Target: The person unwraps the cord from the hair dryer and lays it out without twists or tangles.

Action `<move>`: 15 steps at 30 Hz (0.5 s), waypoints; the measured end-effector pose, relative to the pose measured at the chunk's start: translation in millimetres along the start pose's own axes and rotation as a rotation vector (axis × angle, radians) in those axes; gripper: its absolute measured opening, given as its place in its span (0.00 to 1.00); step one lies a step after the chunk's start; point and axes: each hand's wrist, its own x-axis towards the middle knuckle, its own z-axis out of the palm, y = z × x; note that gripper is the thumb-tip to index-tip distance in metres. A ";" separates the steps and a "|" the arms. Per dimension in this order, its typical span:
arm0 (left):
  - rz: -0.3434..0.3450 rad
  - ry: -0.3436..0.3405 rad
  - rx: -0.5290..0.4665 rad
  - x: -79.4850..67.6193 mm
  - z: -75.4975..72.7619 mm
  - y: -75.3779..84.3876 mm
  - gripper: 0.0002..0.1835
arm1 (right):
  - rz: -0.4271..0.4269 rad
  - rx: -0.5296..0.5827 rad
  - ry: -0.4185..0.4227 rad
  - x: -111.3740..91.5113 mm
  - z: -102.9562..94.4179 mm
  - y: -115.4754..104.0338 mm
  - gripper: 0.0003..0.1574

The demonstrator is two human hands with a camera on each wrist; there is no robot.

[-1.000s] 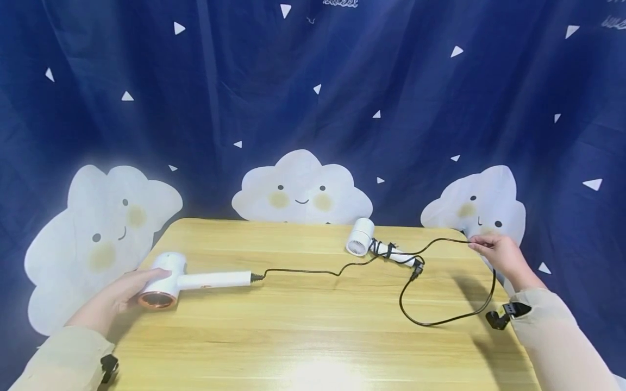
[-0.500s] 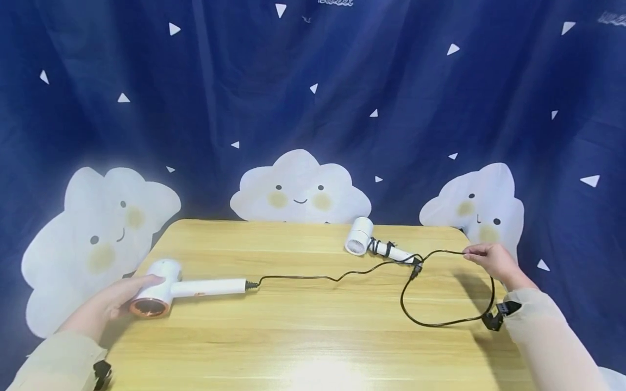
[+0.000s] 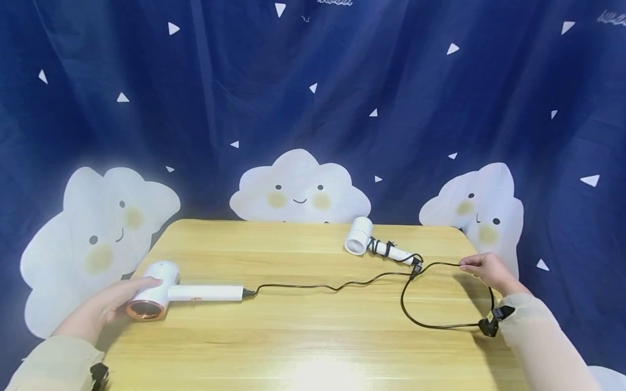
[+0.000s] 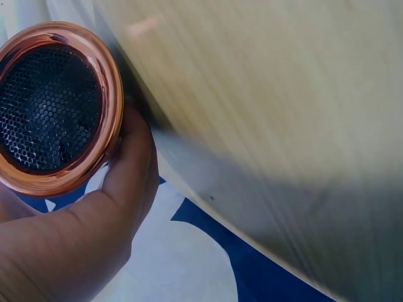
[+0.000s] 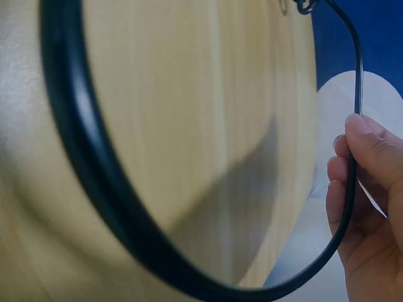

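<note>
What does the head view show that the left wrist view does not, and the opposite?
Only the head view: the right hand, the black cord it pinches, and a white hair dryer with cord-wrapped handle. Only the left wrist view: the honeycomb mesh inside the copper-coloured rim. Both: that rim, the left hand holding the copper-rimmed hair dryer, the wooden table and the blue curtain.

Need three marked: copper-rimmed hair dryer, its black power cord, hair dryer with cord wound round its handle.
Copper-rimmed hair dryer (image 3: 186, 293): head view, on its handle.
Black power cord (image 5: 99, 170): right wrist view, on its near curve.
Cord-wrapped hair dryer (image 3: 382, 248): head view, on its handle.
</note>
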 end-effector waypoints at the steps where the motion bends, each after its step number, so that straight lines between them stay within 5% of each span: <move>1: -0.004 0.002 -0.005 -0.1 0.3 0.2 0.29 | 0.001 0.003 -0.007 -0.3 1.6 1.3 0.12; 15: -0.042 0.043 0.018 -3.0 1.4 2.1 0.39 | 0.020 -0.011 -0.069 -1.6 16.6 11.0 0.10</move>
